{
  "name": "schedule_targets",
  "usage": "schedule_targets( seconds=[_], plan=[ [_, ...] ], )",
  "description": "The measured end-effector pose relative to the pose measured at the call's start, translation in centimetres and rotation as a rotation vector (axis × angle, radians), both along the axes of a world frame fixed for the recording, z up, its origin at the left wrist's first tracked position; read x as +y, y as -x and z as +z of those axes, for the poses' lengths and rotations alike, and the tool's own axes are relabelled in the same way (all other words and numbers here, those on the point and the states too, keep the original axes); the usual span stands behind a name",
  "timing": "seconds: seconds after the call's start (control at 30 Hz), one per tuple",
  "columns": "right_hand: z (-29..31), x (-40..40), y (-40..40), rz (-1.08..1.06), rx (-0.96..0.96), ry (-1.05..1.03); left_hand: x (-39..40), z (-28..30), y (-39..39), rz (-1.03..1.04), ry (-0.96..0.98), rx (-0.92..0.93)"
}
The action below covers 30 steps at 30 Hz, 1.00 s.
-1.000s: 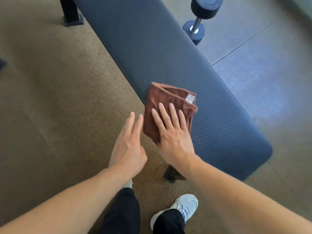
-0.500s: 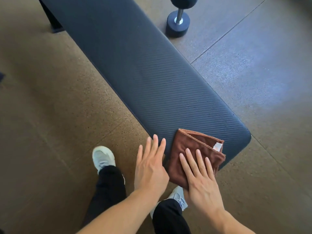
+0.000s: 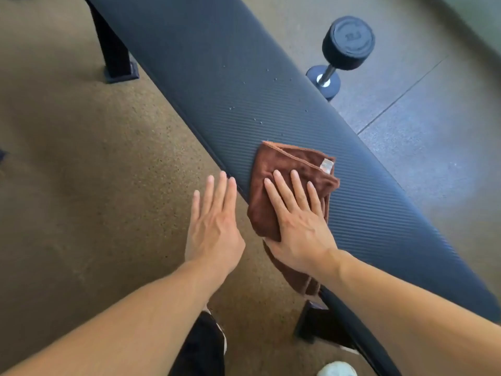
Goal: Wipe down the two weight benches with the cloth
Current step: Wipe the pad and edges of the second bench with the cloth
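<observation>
A long dark ribbed weight bench (image 3: 230, 85) runs diagonally from the top left to the lower right. A folded brown cloth (image 3: 287, 169) with a small white tag lies on its near edge, one corner hanging over the side. My right hand (image 3: 298, 221) presses flat on the cloth, fingers spread. My left hand (image 3: 214, 221) hovers flat and empty beside the bench edge, over the floor. Small water droplets dot the pad beyond the cloth. Only one bench is in view.
A black dumbbell (image 3: 341, 52) stands on end on the grey floor behind the bench. Black bench feet show at the upper left (image 3: 116, 63) and lower right (image 3: 317, 324). My dark trouser leg (image 3: 200, 348) and a white shoe (image 3: 336, 370) are below.
My right hand has slid the cloth from near the bench's end back along the pad toward its middle. The left hand moved along beside it.
</observation>
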State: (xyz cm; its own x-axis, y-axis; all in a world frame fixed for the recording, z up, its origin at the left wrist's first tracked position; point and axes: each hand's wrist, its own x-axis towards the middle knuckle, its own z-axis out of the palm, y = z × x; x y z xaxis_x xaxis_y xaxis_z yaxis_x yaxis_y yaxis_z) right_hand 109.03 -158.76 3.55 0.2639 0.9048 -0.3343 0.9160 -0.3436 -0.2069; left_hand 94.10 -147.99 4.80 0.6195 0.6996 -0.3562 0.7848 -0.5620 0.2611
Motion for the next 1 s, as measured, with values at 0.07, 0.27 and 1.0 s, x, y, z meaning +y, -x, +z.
schedule_targets(
  seconds=[0.07,0.27,1.0],
  plan=[
    [-0.2,7.8,-0.2,-0.005,0.01,-0.021,5.6,0.6,-0.3,-0.009,-0.003,-0.057],
    [-0.2,22.8,-0.1,-0.084,-0.043,0.037,16.5,2.0,0.8,0.03,0.092,-0.141],
    [-0.4,16.5,1.9,-0.029,0.006,-0.074,13.5,2.7,2.1,-0.042,0.14,-0.085]
  ],
)
